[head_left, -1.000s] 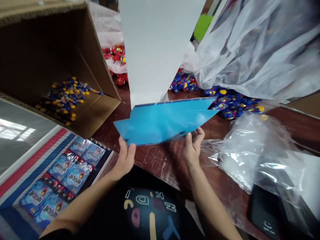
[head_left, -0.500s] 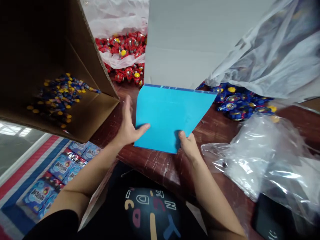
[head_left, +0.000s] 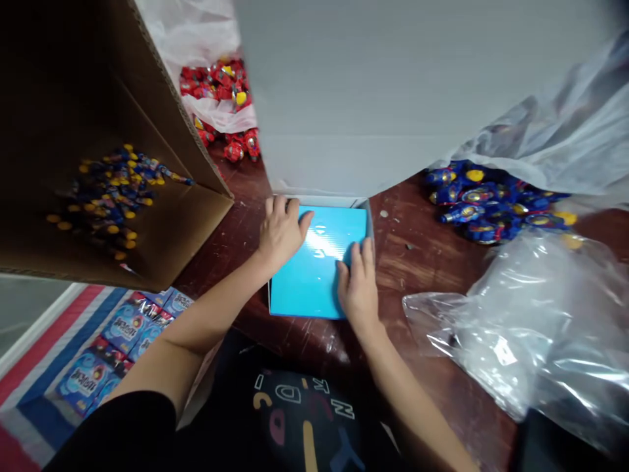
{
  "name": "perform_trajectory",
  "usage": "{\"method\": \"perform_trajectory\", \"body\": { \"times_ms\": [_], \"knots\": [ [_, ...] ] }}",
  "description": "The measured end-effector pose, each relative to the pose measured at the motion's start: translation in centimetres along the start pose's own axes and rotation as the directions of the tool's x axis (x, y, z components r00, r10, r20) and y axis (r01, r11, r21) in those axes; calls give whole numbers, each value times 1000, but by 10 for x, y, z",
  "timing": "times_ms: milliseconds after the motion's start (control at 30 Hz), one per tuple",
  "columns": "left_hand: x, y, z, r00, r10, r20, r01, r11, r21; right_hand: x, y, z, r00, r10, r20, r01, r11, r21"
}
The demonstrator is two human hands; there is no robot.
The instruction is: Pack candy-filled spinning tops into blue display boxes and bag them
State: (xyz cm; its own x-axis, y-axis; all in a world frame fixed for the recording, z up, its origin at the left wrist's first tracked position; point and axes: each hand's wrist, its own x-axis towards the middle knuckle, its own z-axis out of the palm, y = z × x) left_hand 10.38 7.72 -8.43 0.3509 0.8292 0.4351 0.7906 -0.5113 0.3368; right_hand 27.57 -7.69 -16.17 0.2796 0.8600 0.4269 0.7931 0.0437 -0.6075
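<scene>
A shallow box with a bright blue inner panel [head_left: 319, 275] lies on the dark red wooden table before me. Its grey side wall [head_left: 371, 226] shows along the right. My left hand [head_left: 282, 233] rests at the far left corner, fingers over the edge and thumb stretched across the blue surface. On the right side my right hand [head_left: 360, 285] lies with fingers extended, touching the blue panel near the wall. Both hands have their fingers apart and grip nothing visible. A large grey-white card panel [head_left: 354, 85] rises right behind the box.
To the left, an open cardboard box [head_left: 206, 213] holds blue-and-yellow toys [head_left: 118, 183]. Red toys [head_left: 221, 82] lie behind, blue toys [head_left: 481, 200] at right by clear plastic bags [head_left: 531, 314]. Blue printed packages [head_left: 122, 324] sit lower left; a black object [head_left: 555, 439] lies lower right.
The blue panel, tilted and held at its near right edge before, now lies flat within the box walls. My left hand moved onto the far left corner; my right hand flattened against the right side.
</scene>
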Motion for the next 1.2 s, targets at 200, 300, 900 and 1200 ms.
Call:
{"method": "perform_trajectory", "body": {
  "times_ms": [200, 300, 900, 1200],
  "knots": [
    [-20, 0, -2, 989, 100, -111, -117, 980, -163, 27, -31, -9, 977, -165, 136, 195, 950, -246],
    [-19, -18, -12, 938, -72, -340, -24, 962, -272, 64, -56, 3, 944, -256, 209, 300, 929, -216],
    [-77, -191, -39, 804, -588, 90, 490, 741, 459, 89, -27, 72, 929, -241, 282, 334, 874, -352],
    [-51, -258, -66, 778, -615, 131, 501, 732, 463, 88, -32, 69, 918, -271, 289, 368, 853, -370]
  ]
}}
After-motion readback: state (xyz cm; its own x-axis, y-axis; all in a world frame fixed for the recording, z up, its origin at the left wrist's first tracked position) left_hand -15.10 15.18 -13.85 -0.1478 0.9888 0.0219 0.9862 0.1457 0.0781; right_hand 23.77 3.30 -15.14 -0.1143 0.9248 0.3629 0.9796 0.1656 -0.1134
